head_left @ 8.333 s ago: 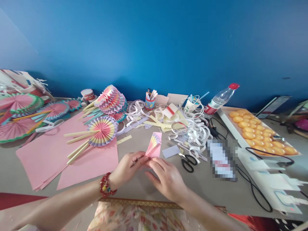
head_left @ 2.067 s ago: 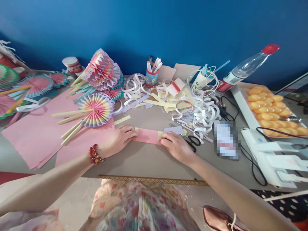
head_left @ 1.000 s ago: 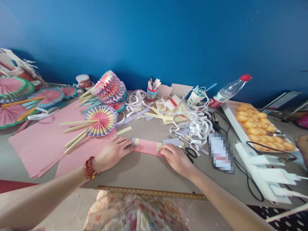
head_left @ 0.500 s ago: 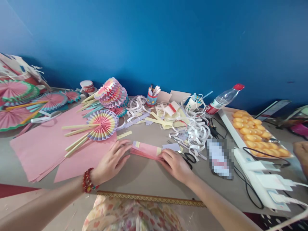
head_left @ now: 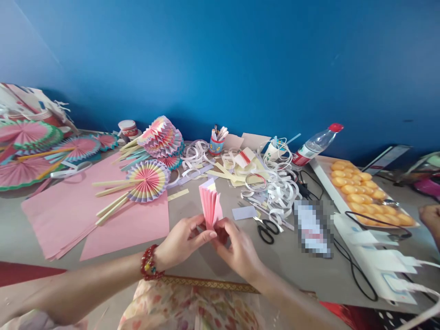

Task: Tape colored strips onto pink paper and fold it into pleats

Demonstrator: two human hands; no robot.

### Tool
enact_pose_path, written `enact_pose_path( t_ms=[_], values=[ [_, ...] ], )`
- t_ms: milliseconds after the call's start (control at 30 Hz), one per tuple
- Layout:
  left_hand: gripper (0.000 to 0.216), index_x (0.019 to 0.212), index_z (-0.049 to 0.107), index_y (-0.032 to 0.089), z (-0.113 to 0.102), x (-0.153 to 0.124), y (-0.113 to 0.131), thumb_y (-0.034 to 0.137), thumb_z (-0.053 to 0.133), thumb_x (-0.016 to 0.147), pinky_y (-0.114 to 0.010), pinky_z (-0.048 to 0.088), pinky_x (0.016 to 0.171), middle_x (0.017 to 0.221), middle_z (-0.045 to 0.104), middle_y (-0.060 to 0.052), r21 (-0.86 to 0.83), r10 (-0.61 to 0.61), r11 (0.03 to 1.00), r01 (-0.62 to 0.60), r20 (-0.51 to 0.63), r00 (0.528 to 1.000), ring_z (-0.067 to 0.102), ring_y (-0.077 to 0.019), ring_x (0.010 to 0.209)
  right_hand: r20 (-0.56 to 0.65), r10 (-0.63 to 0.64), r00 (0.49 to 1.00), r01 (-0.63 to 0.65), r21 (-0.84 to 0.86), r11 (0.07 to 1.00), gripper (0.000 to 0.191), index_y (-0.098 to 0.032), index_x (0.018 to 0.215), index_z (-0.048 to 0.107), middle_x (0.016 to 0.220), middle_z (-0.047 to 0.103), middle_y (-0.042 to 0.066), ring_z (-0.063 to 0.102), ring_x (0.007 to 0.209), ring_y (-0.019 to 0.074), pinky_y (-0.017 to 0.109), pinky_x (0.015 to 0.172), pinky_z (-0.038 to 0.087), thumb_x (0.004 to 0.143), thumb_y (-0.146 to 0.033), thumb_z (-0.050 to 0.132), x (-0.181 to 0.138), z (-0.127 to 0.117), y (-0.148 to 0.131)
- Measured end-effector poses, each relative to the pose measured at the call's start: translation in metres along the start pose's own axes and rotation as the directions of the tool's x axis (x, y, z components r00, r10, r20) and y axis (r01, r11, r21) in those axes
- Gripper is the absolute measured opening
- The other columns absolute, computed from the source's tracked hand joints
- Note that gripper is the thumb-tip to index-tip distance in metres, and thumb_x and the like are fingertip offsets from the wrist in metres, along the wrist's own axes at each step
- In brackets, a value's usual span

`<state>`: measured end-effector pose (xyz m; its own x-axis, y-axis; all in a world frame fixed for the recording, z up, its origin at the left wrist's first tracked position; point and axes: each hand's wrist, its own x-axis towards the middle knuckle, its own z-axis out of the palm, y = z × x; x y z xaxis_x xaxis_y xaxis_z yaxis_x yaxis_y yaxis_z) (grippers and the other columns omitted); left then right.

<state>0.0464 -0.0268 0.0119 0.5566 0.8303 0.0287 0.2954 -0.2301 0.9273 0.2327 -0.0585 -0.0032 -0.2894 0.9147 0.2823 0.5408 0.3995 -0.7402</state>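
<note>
A pink pleated paper strip (head_left: 209,205) stands upright above the table edge, its folds fanning slightly at the top. My left hand (head_left: 182,240), with a red bead bracelet on the wrist, pinches its lower end from the left. My right hand (head_left: 237,247) pinches the same lower end from the right. Both hands meet just above the grey table (head_left: 206,256).
Pink paper sheets (head_left: 85,215) and a rainbow paper fan (head_left: 146,181) lie to the left. Black scissors (head_left: 266,229), curled white paper strips (head_left: 282,183), a plastic bottle (head_left: 314,144), a tray of orange pieces (head_left: 367,192) and cables lie to the right. Another person's hand (head_left: 431,217) shows at the right edge.
The pleated strip lay flat on the table under both hands; now both hands have lifted it and pinched it upright at its lower end.
</note>
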Motion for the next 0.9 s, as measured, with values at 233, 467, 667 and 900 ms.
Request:
enact_pose_path(
  t_ms=[233,467,667,900],
  values=[
    [0.031,0.073,0.052,0.018,-0.005,0.0,-0.002,0.03,0.041,0.099,-0.024,0.038,0.058,0.07,0.058,0.0,0.518,0.197,0.839,-0.165,-0.006,0.98,0.055,-0.0135,0.063,0.049,-0.161,0.986,0.168,-0.277,0.946,0.013,-0.023,0.094,0.052,0.076,0.063,0.0,0.062,0.068,0.0165,0.025,0.056,0.044,0.087,-0.029,0.062,-0.001,-0.011,-0.008],
    [0.012,0.08,0.054,0.017,-0.02,0.008,0.004,0.016,0.049,0.091,-0.035,0.041,0.066,0.078,0.058,-0.007,0.901,0.266,0.358,-0.245,0.154,0.952,0.052,-0.0227,0.078,-0.033,-0.511,0.859,0.354,-0.683,0.639,0.04,-0.028,0.126,0.054,0.112,0.068,0.007,0.061,0.105,0.0243,0.04,0.091,0.046,0.089,-0.019,0.062,0.004,-0.046,-0.015],
    [0.003,0.087,0.055,0.016,-0.021,0.01,0.004,0.015,0.053,0.089,-0.036,0.036,0.063,0.08,0.055,-0.008,0.929,0.261,0.193,-0.315,0.261,0.929,0.05,-0.0237,0.078,0.106,-0.412,0.905,0.368,-0.682,0.632,0.037,-0.023,0.128,0.055,0.118,0.067,0.004,0.057,0.109,0.0217,0.041,0.101,0.039,0.093,-0.012,0.053,0.011,-0.041,-0.008],
    [0.011,0.088,0.056,0.016,-0.023,0.008,-0.002,0.015,0.047,0.095,-0.036,0.035,0.062,0.08,0.056,-0.007,0.903,0.282,0.25,-0.348,0.276,0.919,0.05,-0.0228,0.076,0.093,-0.387,0.917,0.359,-0.613,0.704,0.024,-0.022,0.113,0.062,0.104,0.069,0.007,0.058,0.101,0.0226,0.04,0.095,0.042,0.092,-0.015,0.053,0.013,-0.036,-0.002]
  ],
)
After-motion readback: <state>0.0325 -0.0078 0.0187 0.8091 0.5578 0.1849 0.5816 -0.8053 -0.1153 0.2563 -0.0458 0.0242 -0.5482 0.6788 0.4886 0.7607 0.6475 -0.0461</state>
